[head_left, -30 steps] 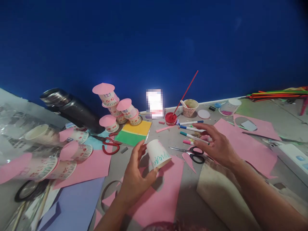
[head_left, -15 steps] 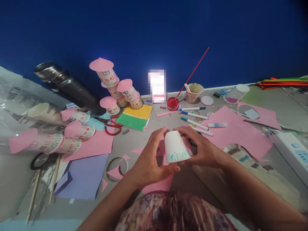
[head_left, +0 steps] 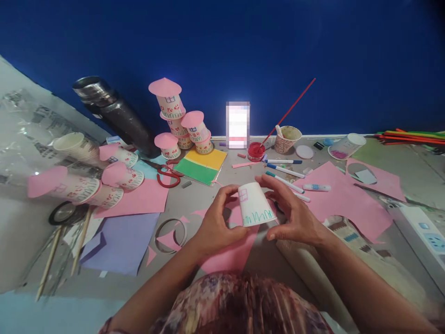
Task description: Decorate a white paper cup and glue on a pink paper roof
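Note:
A white paper cup [head_left: 256, 204] is upside down between my hands, with a purple window and a green zigzag of grass drawn on it. My left hand [head_left: 224, 220] grips it from the left, thumb at the lower rim and fingers behind its side. At the cup's right, my right hand [head_left: 295, 213] is curved with fingers and thumb apart; its fingertips reach close to the cup, and whether they touch is hard to see. Beneath the cup lies pink paper [head_left: 229, 255].
Decorated cup towers [head_left: 170, 109] stand at the back left beside a black flask [head_left: 121, 120]. Red-handled scissors [head_left: 168, 178], a tape roll [head_left: 186, 236], markers [head_left: 285, 170], a red paint pot [head_left: 256, 152] and a patterned cup [head_left: 287, 141] surround the hands. A power strip [head_left: 422, 227] lies right.
The cup has turned, bringing its purple window into view at the left. My right hand has opened away from the cup, its thumb lower. The camera view has shifted slightly left.

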`<control>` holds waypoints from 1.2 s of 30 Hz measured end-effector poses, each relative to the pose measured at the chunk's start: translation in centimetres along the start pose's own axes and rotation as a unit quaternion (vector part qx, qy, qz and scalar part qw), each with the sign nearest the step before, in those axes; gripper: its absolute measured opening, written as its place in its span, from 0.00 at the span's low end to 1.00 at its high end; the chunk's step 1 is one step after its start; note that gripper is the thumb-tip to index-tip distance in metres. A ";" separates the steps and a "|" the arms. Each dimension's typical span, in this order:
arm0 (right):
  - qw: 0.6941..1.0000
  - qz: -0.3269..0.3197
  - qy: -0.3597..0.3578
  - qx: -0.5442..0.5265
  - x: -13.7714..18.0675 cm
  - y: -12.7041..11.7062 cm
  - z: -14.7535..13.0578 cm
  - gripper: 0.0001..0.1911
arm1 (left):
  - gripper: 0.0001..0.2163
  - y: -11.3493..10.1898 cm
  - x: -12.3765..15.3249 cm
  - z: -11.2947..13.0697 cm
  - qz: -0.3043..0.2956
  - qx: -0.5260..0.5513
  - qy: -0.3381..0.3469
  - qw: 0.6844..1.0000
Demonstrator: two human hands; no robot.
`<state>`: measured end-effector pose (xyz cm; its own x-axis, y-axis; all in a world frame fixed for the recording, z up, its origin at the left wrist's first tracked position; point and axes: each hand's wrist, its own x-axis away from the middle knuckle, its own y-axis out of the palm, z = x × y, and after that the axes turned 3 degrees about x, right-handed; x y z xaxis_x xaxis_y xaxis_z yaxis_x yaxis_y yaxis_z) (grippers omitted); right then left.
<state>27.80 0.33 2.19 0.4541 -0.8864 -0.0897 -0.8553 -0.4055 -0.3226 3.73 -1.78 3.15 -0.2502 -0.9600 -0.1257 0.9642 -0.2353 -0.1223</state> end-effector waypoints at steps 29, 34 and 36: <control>0.979 0.142 0.148 -0.004 -2.7 -4.8 -0.4 0.16 | 0.49 -3.1 1.2 -0.8 0.100 0.113 -0.153 0.977; 0.936 0.307 0.118 0.124 -7.8 -10.0 -2.1 0.14 | 0.48 -3.2 1.0 -0.9 0.082 0.080 -0.159 0.981; 0.905 0.402 0.108 0.084 -10.6 -12.4 -2.2 0.17 | 0.47 -3.2 1.1 -1.0 0.095 0.060 -0.157 0.981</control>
<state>33.00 14.26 9.16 -0.3741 -0.9099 -0.1791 -0.8287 0.4147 -0.3759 0.30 -1.94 2.46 -0.0445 -0.9831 0.1774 0.9989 -0.0464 -0.0066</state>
